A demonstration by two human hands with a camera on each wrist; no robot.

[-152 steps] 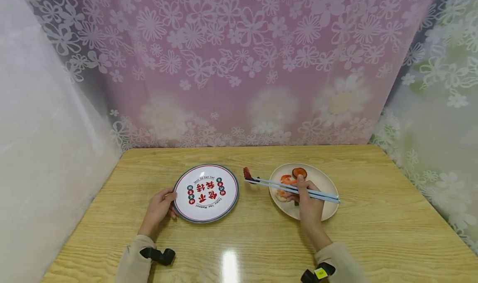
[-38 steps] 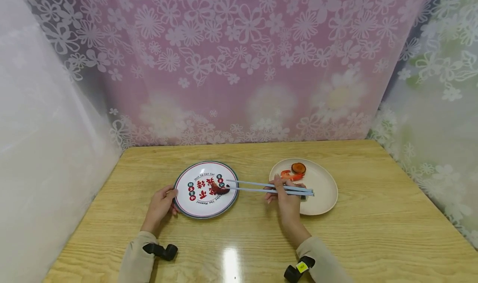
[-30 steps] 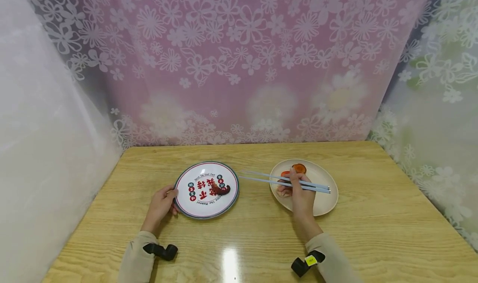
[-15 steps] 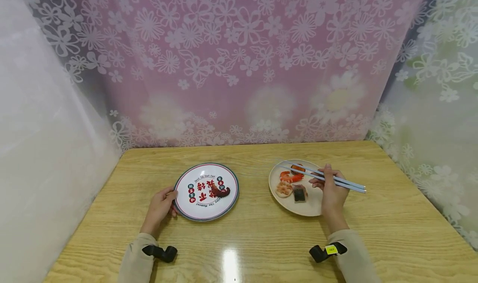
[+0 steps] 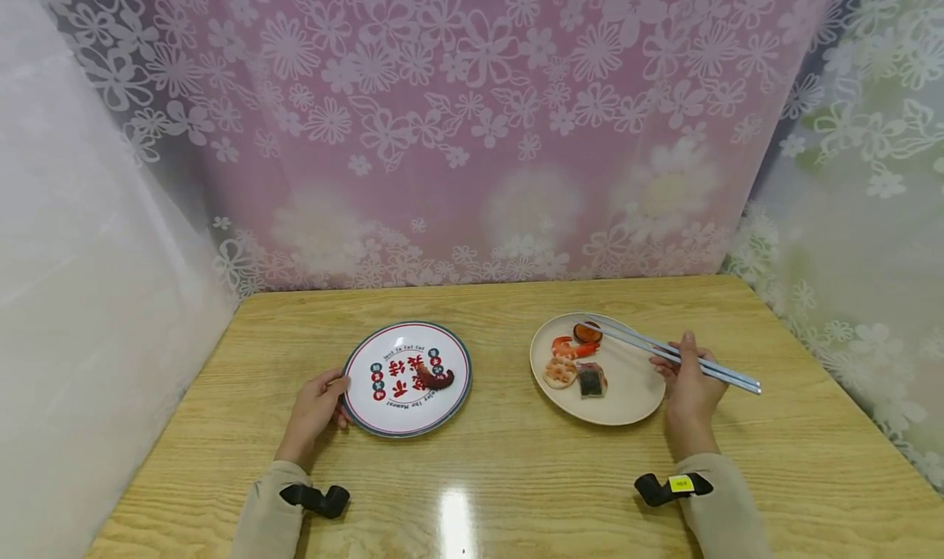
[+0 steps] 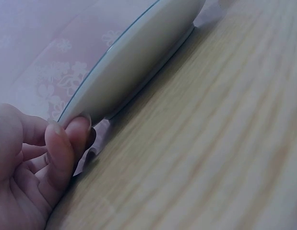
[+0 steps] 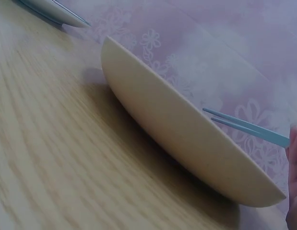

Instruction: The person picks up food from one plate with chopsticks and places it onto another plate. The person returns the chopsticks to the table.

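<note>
My left hand pinches the near-left rim of the white plate with red and green lettering; in the left wrist view the thumb and fingers grip that rim. A dark red curved piece lies on this plate's right part. My right hand holds light blue chopsticks, their tips above the round orange-brown piece at the back of the cream plate. On that plate also lie a shrimp, a pale lattice piece and a dark-topped piece.
Both plates stand on a wooden table, with bare wood between them. A pink flowered curtain hangs behind the table's back edge, and pale sheets hang at both sides. Each wrist wears a black camera mount.
The dark red piece went from the chopsticks onto the lettered plate and was let go. My right hand then moved right with the chopsticks, to the cream plate's right edge. My left hand stays in place.
</note>
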